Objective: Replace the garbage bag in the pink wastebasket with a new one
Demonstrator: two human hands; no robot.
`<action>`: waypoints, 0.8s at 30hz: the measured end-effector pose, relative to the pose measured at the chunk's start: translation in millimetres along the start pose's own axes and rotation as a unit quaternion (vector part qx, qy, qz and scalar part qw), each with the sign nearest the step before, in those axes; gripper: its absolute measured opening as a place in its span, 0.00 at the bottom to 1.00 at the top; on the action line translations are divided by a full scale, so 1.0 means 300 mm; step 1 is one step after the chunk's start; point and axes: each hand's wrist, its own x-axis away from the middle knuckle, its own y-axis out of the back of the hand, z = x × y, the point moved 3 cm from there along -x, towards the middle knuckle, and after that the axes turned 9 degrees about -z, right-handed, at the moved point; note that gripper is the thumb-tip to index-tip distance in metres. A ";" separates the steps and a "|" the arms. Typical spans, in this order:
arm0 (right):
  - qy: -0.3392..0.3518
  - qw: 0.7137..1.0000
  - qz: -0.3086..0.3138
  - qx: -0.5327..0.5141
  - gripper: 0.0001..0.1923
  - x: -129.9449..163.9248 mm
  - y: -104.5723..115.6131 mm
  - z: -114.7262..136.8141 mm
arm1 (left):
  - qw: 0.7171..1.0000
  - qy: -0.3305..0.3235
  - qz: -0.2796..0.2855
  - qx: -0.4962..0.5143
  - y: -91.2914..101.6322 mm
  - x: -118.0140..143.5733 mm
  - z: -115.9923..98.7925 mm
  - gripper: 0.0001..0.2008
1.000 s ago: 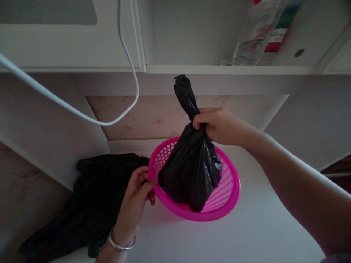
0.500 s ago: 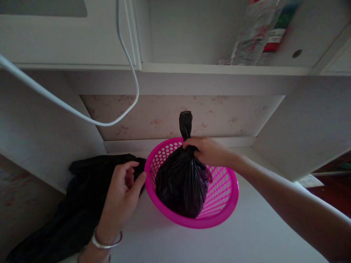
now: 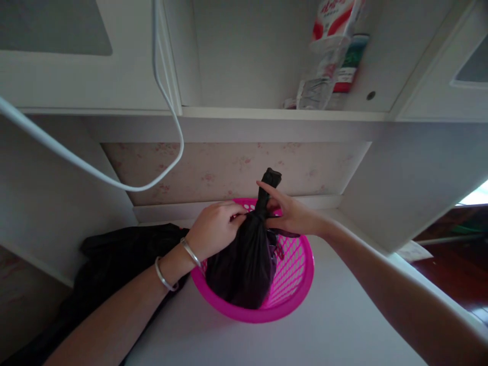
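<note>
Two bare forearms reach in, the left from seven o'clock and the right from four, both cut off by the frame. The left hand [image 3: 217,229], palm down, pinches the gathered neck of a black bag [image 3: 238,277]; two silvery bangles [image 3: 166,282] circle its wrist. The right hand [image 3: 293,213] curves around the neck from three o'clock, index finger stretched across the twisted top, thumb lower. Its other fingertips are hidden, so how tightly it holds, I cannot tell. The bag, thin creased plastic, sits inside a round, bright pink plastic basket [image 3: 253,316] with latticed walls, just below centre; hands and bag cover its far-left rim. At eight o'clock a crumpled black heap [image 3: 122,254] lies in shadow, its details lost, on a smooth white surface [image 3: 331,310]. A glossy white cable [image 3: 114,183] loops toward ten o'clock, its depth hard to judge. Beyond is faded floral wallpaper [image 3: 217,170]; at one o'clock, blurred clear packaging [image 3: 314,94] stands on a white shelf [image 3: 244,113].
</note>
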 end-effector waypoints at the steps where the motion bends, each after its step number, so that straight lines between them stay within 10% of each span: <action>1: -0.013 1.000 -0.001 -0.003 0.54 0.005 0.008 -0.010 | 1.000 0.001 -0.002 -0.003 0.007 0.003 0.013 0.09; 6: -0.032 0.994 0.007 -0.106 0.50 0.010 0.021 -0.077 | 1.000 0.024 0.006 -0.008 0.069 0.051 0.062 0.09; 11: -0.027 0.987 -0.058 -0.147 0.14 -0.013 0.010 -0.119 | 0.998 0.027 0.007 0.054 0.140 0.095 0.028 0.07; 18: 0.120 0.991 0.015 0.056 0.10 0.000 -0.037 0.054 | 0.989 0.094 0.032 0.112 0.081 0.085 -0.022 0.17; 24: 0.129 0.989 0.013 0.073 0.08 0.008 -0.025 0.062 | 0.998 0.053 0.041 -0.005 0.037 0.086 -0.026 0.06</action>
